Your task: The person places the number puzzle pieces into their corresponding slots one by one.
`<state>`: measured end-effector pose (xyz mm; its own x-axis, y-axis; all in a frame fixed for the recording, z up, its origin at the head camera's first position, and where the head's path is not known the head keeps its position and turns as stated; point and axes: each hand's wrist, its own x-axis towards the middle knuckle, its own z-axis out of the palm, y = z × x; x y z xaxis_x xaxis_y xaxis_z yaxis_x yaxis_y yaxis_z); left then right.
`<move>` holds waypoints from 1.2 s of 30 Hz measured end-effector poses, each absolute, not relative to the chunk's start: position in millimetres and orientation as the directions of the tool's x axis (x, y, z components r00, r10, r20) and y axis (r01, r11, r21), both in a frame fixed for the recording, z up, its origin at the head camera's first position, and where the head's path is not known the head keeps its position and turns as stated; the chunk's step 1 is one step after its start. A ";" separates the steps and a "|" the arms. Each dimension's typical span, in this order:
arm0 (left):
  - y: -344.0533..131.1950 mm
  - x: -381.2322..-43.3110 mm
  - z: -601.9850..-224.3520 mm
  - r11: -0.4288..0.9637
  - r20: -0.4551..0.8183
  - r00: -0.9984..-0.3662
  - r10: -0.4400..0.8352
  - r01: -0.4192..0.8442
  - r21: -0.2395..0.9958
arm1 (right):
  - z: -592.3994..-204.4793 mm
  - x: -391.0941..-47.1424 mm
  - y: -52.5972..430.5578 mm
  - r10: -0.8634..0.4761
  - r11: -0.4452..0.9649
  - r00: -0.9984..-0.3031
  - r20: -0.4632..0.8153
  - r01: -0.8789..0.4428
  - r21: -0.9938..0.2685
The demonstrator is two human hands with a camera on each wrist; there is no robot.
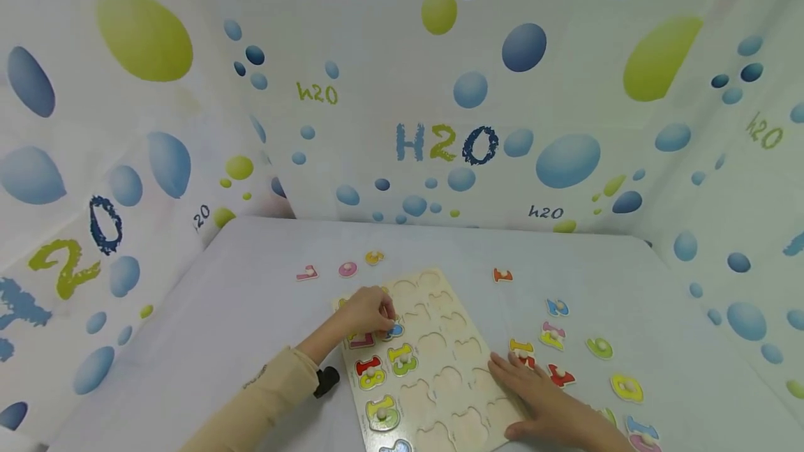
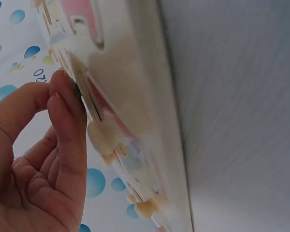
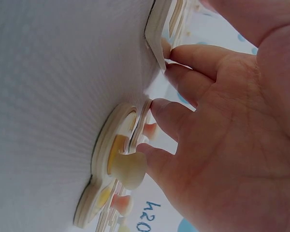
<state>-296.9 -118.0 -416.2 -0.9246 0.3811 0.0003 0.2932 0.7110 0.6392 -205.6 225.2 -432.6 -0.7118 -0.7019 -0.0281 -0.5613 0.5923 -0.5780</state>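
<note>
A wooden number puzzle board (image 1: 432,346) lies on the table, with many bare recesses on its right side. My left hand (image 1: 367,309) reaches over its left part, thumb and forefinger pinching a blue number piece (image 1: 396,331); the fingers hide its knob. Nearby in the board sit a red-and-yellow 18 piece (image 1: 370,372), a 13 piece (image 1: 403,359) and a green-and-yellow piece (image 1: 382,413). My right hand (image 1: 543,396) lies along the board's right edge with fingers extended. In the right wrist view its fingertips (image 3: 176,50) touch the board's corner and edge.
Loose knobbed pieces lie right of the board, among them a yellow zero (image 1: 627,388), a green piece (image 1: 599,347) and a red piece (image 1: 561,374). Beyond it are a pink zero (image 1: 347,269) and a red 1 (image 1: 502,275). A patterned curtain (image 1: 377,33) surrounds the white table (image 1: 251,298).
</note>
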 end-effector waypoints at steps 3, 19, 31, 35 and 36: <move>-116.0 -293.2 -416.7 0.714 -0.013 -0.930 0.368 0.274 0.645 | -431.3 -203.1 225.4 -0.679 0.620 -0.728 -0.092 -0.501 -0.604; -159.2 -301.7 -393.5 0.608 -0.156 -0.942 0.298 0.061 0.792 | -425.1 -202.2 222.2 -0.631 0.675 -0.757 -0.168 -0.429 -0.601; -250.6 -343.4 -405.5 0.721 -0.101 -0.994 -0.048 -0.104 0.685 | -426.3 -201.8 225.6 -0.652 0.652 -0.744 -0.150 -0.448 -0.611; -251.3 -344.8 -411.0 0.732 -0.086 -0.994 -0.074 -0.113 0.672 | -427.5 -202.0 225.6 -0.664 0.633 -0.737 -0.130 -0.460 -0.623; -250.6 -344.6 -411.6 0.730 -0.085 -0.992 -0.092 -0.125 0.671 | -428.2 -202.3 225.5 -0.665 0.631 -0.735 -0.129 -0.461 -0.624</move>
